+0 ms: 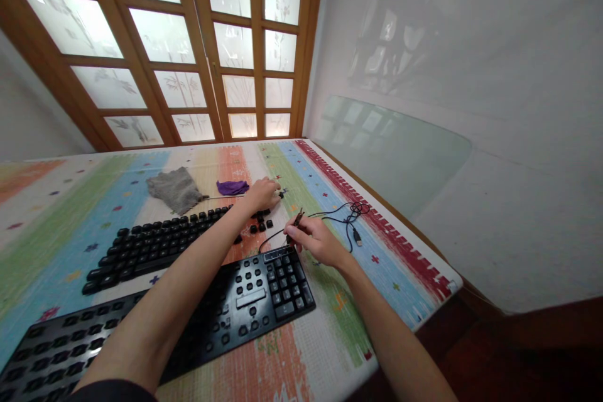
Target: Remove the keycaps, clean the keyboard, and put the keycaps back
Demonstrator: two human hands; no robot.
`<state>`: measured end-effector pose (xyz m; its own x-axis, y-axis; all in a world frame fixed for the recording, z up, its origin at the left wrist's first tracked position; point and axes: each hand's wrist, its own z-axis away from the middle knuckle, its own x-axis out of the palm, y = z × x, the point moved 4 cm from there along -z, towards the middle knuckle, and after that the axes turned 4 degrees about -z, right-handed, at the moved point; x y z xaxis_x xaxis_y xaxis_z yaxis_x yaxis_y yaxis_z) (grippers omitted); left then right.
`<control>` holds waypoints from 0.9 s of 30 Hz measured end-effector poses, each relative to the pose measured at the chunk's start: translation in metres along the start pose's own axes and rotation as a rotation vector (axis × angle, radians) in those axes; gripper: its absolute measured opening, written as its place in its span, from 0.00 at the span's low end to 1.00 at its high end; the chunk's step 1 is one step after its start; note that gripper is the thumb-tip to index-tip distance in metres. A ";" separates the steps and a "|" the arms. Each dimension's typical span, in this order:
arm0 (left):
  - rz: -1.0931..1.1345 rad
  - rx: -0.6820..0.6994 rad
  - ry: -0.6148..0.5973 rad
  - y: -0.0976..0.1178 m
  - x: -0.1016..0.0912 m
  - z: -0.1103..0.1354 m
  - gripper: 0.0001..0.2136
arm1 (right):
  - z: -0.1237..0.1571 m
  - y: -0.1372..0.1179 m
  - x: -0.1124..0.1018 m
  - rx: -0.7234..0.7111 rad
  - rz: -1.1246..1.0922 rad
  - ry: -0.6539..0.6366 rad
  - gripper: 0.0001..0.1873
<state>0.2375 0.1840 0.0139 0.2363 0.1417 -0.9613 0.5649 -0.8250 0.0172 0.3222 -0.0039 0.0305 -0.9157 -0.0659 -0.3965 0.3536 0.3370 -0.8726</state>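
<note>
Two black keyboards lie on a striped tablecloth. The near keyboard (198, 317) has most keycaps off, with some left at its right end. The far keyboard (155, 242) keeps its keys. My left hand (260, 193) reaches over the far keyboard's right end and rests curled beside loose black keycaps (262, 224); what its fingers hold is hidden. My right hand (313, 240) pinches a thin dark tool (298, 220) just above the near keyboard's top right corner.
A grey cloth (175, 189) and a purple cloth (232, 187) lie beyond the far keyboard. A black USB cable (346, 217) coils right of my right hand. The table's right edge (426, 251) runs along a white wall. Wooden glazed doors stand behind.
</note>
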 end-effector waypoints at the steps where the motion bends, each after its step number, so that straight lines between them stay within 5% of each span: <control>1: 0.002 0.006 0.012 0.001 -0.003 0.003 0.10 | 0.000 0.000 0.001 0.001 0.000 -0.023 0.23; 10: 0.200 0.082 0.277 0.030 -0.041 0.054 0.09 | 0.002 -0.003 0.007 -0.032 0.033 -0.101 0.18; 15: 0.302 0.038 0.362 0.040 -0.039 0.075 0.07 | 0.004 0.004 0.019 0.067 -0.092 -0.226 0.17; 19: 0.366 -0.044 0.433 0.034 -0.036 0.082 0.07 | 0.003 0.001 0.023 -0.023 -0.015 -0.279 0.17; 27: 0.252 -0.048 0.285 0.027 -0.028 0.066 0.09 | -0.002 0.003 0.020 -0.015 0.044 -0.226 0.18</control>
<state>0.1940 0.1219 0.0234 0.5792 0.0896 -0.8102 0.4960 -0.8275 0.2630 0.3050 -0.0026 0.0200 -0.8328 -0.2593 -0.4891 0.3877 0.3576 -0.8496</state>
